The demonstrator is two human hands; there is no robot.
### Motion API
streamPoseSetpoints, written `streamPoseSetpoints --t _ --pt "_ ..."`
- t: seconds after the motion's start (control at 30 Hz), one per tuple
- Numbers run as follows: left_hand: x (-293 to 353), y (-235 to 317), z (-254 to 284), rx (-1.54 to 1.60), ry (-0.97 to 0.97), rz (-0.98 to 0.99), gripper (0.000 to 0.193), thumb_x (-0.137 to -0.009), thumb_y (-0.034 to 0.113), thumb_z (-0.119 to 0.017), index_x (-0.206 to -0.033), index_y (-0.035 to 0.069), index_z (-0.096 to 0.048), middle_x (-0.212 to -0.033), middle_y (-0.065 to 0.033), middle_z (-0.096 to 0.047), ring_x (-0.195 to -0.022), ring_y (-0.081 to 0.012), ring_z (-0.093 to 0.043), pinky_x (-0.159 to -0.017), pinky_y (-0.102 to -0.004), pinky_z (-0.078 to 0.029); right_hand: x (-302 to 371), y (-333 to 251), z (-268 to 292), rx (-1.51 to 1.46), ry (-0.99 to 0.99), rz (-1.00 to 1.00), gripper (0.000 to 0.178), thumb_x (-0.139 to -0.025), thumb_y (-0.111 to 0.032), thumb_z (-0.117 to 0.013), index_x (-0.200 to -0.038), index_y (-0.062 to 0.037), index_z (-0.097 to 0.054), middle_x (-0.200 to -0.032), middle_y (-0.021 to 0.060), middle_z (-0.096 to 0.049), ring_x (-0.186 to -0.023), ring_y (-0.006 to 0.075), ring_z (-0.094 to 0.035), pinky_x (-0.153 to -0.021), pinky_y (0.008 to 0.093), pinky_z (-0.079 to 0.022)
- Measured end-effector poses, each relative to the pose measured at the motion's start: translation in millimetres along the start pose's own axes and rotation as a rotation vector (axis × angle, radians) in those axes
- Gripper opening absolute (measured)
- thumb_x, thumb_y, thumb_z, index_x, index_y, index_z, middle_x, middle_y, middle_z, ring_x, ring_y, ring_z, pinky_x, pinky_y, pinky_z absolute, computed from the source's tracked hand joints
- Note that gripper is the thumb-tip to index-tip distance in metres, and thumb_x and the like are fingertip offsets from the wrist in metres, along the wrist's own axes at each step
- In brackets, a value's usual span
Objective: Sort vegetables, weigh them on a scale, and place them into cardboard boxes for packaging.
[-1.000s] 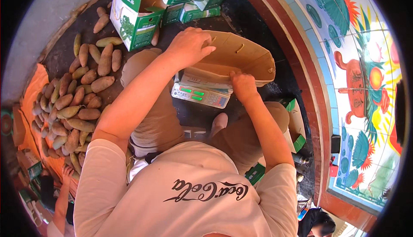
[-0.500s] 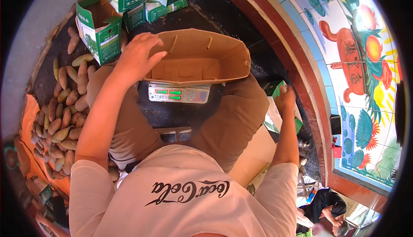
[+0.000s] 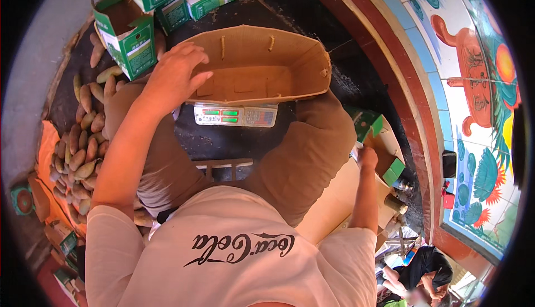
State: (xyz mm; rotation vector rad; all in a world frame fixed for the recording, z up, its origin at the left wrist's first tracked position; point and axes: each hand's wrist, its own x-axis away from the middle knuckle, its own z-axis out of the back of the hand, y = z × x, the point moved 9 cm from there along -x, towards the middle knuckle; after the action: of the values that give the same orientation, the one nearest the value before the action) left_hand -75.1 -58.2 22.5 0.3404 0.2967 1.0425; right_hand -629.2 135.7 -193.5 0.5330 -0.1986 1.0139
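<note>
An open brown carton [image 3: 253, 78] with cord handles stands on a digital scale [image 3: 237, 115] with lit green displays, in front of my knees. My left hand [image 3: 173, 78] is at the carton's left end, fingers bent and apart; it looks to be over the rim, though I cannot tell if it touches. To my right, my right hand [image 3: 368, 155] is closed at the near edge of an open green-and-white box [image 3: 393, 148], its fingers partly hidden. Several long brown tubers [image 3: 81, 151] are heaped at my left.
Another open green-and-white box [image 3: 136, 48] stands behind my left hand, near more green boxes [image 3: 214, 0]. A flat cardboard sheet [image 3: 329, 198] lies beside my right leg. A painted tile wall [image 3: 468, 73] runs along the right. Another person [image 3: 426, 276] sits at the lower right.
My right hand has moved nearer to me, and the box beside it has turned so its open inside shows. My left hand stays by the carton. The view has shifted slightly.
</note>
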Motion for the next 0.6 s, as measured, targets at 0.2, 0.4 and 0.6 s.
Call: streamPoseSetpoints --t 0.2,0.4,0.6 --pt "7 9 13 -0.043 0.244 -0.134 0.021 -0.074 0.018 -0.068 -0.088 0.005 -0.06 -0.098 -0.0102 -0.06 -0.101 -0.0294 -0.054 -0.086 -0.0384 -0.043 35 44 16 0.014 0.008 -0.031 0.029 -0.081 -0.029 -0.059 -0.106 -0.0152 -0.062 -0.094 0.0169 -0.065 -0.088 0.0348 -0.063 -0.076 0.0451 -0.05" --pt "4 8 1 0.064 0.108 -0.03 0.025 -0.079 0.019 -0.065 -0.097 0.003 -0.059 -0.112 -0.0145 -0.058 -0.117 -0.0325 -0.046 -0.098 -0.0408 -0.037 47 83 -5 0.093 -0.158 -0.141 0.031 -0.085 -0.032 -0.054 -0.11 -0.0154 -0.059 -0.102 0.0175 -0.063 -0.095 0.0348 -0.06 -0.079 0.0447 -0.049" --pt "10 3 22 0.098 0.285 -0.04 0.025 -0.079 0.018 -0.065 -0.099 0.003 -0.058 -0.112 -0.0139 -0.058 -0.115 -0.0324 -0.048 -0.096 -0.0406 -0.039 62 -89 221 -0.476 0.584 0.412 0.022 -0.088 -0.021 -0.055 -0.1 -0.0035 -0.062 -0.094 0.0203 -0.063 -0.09 0.0357 -0.061 -0.077 0.0382 -0.048"
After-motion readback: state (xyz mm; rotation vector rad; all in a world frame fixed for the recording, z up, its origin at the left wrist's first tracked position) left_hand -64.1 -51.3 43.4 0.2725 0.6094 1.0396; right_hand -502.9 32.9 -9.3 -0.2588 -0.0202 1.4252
